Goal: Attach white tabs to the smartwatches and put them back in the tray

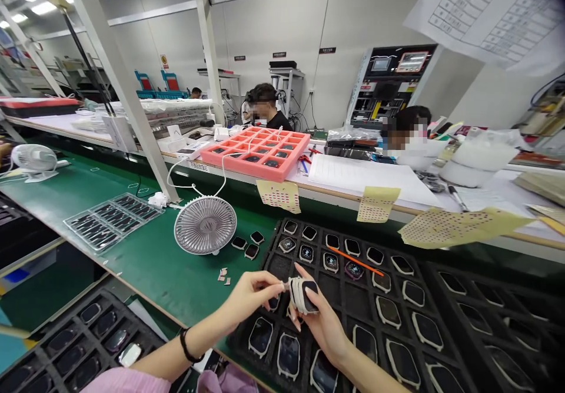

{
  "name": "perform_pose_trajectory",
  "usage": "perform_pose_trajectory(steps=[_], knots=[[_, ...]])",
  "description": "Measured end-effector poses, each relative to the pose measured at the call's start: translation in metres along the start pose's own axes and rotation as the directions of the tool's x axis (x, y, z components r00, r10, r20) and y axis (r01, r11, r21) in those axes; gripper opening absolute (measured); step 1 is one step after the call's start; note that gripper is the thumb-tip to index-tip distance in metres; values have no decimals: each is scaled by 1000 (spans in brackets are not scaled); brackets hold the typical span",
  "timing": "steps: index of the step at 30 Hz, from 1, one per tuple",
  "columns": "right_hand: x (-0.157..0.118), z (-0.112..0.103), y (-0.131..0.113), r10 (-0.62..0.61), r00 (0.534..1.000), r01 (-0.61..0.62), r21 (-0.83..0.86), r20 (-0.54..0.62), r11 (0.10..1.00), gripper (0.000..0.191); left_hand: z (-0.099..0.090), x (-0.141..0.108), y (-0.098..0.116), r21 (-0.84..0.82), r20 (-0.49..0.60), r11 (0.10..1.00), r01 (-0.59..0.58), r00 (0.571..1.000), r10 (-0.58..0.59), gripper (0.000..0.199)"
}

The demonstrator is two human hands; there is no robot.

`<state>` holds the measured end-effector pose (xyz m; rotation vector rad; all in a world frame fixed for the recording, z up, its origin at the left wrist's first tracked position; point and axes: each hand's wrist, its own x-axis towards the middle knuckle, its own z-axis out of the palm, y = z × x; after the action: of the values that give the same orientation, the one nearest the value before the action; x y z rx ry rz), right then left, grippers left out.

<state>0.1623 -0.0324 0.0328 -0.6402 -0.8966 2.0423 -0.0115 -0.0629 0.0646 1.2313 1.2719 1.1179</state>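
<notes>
Pinching a small rounded watch body [303, 294] with a white rim and glossy dark face, both bare hands hover over the left part of a black compartment tray [265, 263], near its left edge. The right hand [322, 328] is mostly closed, its thumb rising along one side of the body and its fingers curling behind it. The left hand [251, 299], with a black cord bracelet [188, 346] at the wrist, reaches in from the side, its thumb and forefinger pressed together at the body's left edge. Whether those fingertips hold the body itself or some tiny part is hard to make out, since the hands hide much of it. Other white-rimmed watch bodies sit in the tray's matte pockets, some cut off by the bottom of the frame. A thin orange stick [355, 260] lies across the tray's upper pockets, and a white mesh-faced fan [205, 225] stands on the green bench [145, 275] beyond its left edge.
</notes>
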Motion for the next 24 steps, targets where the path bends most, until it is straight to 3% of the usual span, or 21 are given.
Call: perform_pose_trajectory(steps=[3,7,13,18,24], knots=[[-1,-1,0,-39,999,38,-31,-38,999,75,21,3,3,-205,20,966,156,988,-155,40],[-1,1,-3,-64,994,63,-10,-92,998,79,27,4,4,-322,11,922,214,975,-222,41],[-1,1,-4,-58,993,58,-2,-104,998,77,27,4,7,-319,1,927,197,978,-208,39],[-2,-8,1,-90,991,78,-121,-101,990,72,31,5,10,-280,27,938,204,978,-204,42],[-2,-20,7,-237,969,200,-338,-71,920,63,24,7,7,-298,138,881,368,930,-342,42]])
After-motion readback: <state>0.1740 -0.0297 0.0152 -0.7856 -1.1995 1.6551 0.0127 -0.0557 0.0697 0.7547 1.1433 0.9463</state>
